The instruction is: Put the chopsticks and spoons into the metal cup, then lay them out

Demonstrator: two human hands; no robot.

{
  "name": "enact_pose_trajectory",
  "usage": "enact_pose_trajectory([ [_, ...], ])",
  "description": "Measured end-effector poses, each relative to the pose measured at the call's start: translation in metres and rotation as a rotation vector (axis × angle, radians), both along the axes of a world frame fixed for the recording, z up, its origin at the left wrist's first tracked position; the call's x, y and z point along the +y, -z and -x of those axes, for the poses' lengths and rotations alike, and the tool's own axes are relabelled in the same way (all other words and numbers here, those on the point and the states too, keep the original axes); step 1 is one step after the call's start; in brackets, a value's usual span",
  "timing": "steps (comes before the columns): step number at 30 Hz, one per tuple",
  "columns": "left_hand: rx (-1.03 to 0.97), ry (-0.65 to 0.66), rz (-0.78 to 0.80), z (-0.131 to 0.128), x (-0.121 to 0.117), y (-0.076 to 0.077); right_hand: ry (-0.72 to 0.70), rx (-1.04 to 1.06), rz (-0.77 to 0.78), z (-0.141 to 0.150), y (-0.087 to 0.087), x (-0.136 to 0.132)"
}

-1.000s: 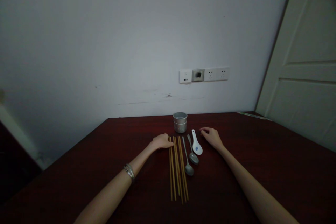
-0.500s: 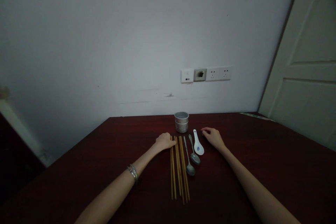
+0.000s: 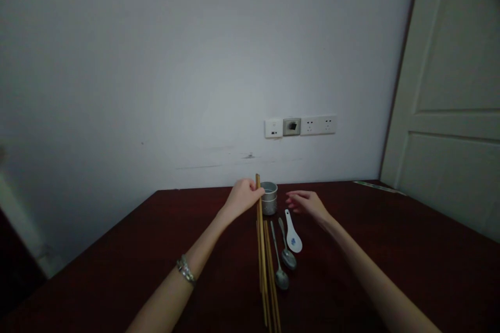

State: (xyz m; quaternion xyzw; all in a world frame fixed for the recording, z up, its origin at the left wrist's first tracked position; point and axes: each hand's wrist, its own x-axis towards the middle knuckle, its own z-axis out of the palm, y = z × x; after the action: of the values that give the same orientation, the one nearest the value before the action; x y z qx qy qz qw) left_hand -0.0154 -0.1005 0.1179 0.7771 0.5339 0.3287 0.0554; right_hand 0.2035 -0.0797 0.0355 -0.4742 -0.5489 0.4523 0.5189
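Observation:
My left hand (image 3: 245, 195) pinches the top ends of a few wooden chopsticks (image 3: 261, 229), which tilt up off the table; how many it holds I cannot tell. More chopsticks (image 3: 273, 281) lie beneath and beside them. Just right of the raised tips stands a metal cup (image 3: 269, 203), upright near the wall. My right hand (image 3: 307, 203) hovers beyond the spoons with fingers apart and nothing in them. Under it lies a white spoon (image 3: 292, 237) with a blue mark. Left of that are a metal spoon (image 3: 288, 257) and a longer-handled metal spoon (image 3: 281, 277).
Everything rests on a dark red table (image 3: 156, 260) set against a white wall (image 3: 195, 62). Switches and sockets (image 3: 318, 125) are fixed low on the wall. A pale panelled door (image 3: 457, 88) stands at the right, and a thin strip (image 3: 378, 186) lies along the back right edge.
My left hand has lifted the upper ends of some chopsticks off the table, close to the cup. My right hand has moved left, nearer the cup. The view has tipped up slightly.

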Motion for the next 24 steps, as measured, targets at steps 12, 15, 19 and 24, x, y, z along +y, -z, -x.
enact_pose_trajectory([
  [12, -0.048, -0.026, -0.172, -0.037, -0.026, -0.029, -0.459, 0.049, -0.105, 0.049, -0.077, -0.060],
  [15, -0.027, -0.049, -0.185, -0.037, -0.030, -0.028, -0.416, -0.013, -0.120, 0.051, -0.080, -0.061],
  [19, -0.022, -0.030, -0.228, -0.035, -0.034, -0.027, -0.411, -0.058, -0.144, 0.051, -0.085, -0.064],
  [24, -0.167, 0.111, -0.224, -0.030, -0.038, -0.031, -0.459, -0.063, -0.169, 0.046, -0.090, -0.068],
])
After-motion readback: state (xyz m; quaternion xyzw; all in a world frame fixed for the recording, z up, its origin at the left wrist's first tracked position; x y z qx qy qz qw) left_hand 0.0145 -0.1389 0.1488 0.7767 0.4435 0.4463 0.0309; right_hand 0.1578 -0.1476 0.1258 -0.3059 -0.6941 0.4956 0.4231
